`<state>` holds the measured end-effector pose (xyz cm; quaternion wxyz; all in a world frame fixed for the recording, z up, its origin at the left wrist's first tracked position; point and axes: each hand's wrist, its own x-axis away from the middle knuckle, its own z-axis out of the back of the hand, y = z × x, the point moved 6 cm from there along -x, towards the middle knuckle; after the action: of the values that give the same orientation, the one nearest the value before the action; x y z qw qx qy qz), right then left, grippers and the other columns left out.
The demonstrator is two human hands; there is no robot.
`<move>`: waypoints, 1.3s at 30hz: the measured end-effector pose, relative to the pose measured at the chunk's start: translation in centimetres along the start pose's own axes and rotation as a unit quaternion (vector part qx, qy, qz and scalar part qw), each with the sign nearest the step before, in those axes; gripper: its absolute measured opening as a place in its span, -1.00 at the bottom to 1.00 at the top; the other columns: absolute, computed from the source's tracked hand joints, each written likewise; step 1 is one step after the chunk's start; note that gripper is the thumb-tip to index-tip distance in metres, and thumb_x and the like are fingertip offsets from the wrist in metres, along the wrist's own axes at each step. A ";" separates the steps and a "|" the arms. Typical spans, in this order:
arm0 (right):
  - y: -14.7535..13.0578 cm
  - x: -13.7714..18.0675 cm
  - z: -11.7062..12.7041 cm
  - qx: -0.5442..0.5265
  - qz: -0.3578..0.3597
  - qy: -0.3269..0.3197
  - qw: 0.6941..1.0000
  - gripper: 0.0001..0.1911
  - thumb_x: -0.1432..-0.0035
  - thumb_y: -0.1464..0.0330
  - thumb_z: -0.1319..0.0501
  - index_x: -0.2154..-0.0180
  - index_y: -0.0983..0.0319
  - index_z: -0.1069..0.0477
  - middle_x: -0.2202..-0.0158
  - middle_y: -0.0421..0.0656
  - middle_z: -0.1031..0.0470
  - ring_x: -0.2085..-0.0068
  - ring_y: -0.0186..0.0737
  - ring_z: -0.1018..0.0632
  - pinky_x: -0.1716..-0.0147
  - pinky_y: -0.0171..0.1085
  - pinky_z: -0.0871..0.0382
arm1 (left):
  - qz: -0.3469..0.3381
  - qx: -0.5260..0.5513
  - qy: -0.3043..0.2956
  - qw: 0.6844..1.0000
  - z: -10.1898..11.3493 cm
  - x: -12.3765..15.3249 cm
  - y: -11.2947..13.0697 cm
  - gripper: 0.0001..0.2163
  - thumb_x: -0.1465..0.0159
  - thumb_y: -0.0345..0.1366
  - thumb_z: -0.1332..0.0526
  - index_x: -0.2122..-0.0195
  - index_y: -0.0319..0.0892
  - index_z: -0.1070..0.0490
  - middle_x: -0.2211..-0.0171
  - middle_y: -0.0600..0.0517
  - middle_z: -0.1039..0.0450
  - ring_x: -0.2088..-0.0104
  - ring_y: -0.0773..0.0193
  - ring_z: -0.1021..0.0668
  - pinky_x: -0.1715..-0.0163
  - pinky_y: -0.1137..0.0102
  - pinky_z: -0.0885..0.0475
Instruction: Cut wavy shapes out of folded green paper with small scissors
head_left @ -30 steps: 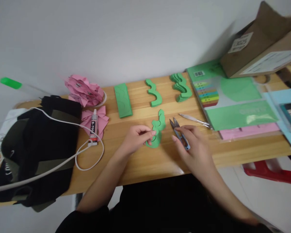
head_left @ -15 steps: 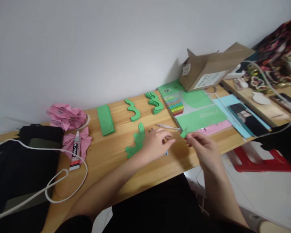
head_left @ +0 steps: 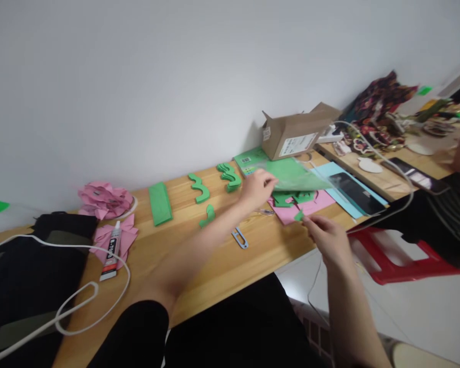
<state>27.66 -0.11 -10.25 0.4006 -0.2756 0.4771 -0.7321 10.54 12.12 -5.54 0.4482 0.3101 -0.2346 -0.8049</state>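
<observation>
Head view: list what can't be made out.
In the head view:
- Green cutout: part hidden by the left forearm.
- Green scrap at the right hand: shape, too small and blurred.
- Cardboard box: inside, hidden by its walls.
- Black cloth: cut off by left edge.

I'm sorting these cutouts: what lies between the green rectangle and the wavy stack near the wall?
In the head view, a wavy green cutout, perhaps layered, lies between the green rectangle and the wavy stack.

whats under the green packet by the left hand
Cut green paper and a pink sheet show beneath the near edge of the green packet. Anything farther back is covered by the packet.
</observation>
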 end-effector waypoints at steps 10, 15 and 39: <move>-4.9 -5.7 -6.6 0.220 0.046 -0.095 0.970 -0.72 -0.32 0.28 -0.14 0.01 0.26 -0.42 0.01 -0.08 -0.47 0.07 -0.09 -0.54 0.13 -0.08 -0.48 | 0.040 0.123 0.016 0.992 1.6 -4.3 -0.2 -0.81 -0.30 -0.29 -0.13 0.29 -0.29 -0.48 0.48 0.02 -0.50 0.56 0.39 -0.51 0.41 0.45 -0.42; -3.5 -3.6 -2.9 0.277 0.022 -0.034 0.960 -0.77 -0.27 0.25 -0.19 0.20 0.28 -0.49 0.22 -0.10 -0.56 0.22 -0.16 -0.56 0.20 -0.11 -0.45 | 0.014 0.100 -0.080 0.992 0.2 -2.1 0.2 -0.80 -0.31 -0.34 -0.11 0.30 -0.32 -0.50 0.54 0.02 -0.48 0.54 0.37 -0.51 0.44 0.45 -0.40; -6.5 8.6 -17.6 0.235 0.191 -0.298 0.905 -0.81 -0.06 0.33 -0.19 0.30 0.26 -0.51 0.43 -0.04 -0.56 0.42 -0.09 -0.54 0.38 -0.18 -0.35 | 0.095 -0.142 -0.148 0.974 9.5 19.3 -8.8 -0.52 -0.02 -0.09 -0.42 0.07 -0.20 -0.44 0.12 -0.10 -0.37 0.04 0.00 -0.41 0.03 0.14 -0.36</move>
<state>7.23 2.48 -10.96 0.7092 -0.2824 0.1930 -0.6165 -9.13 0.66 -10.27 0.5225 0.0974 -0.2103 -0.8205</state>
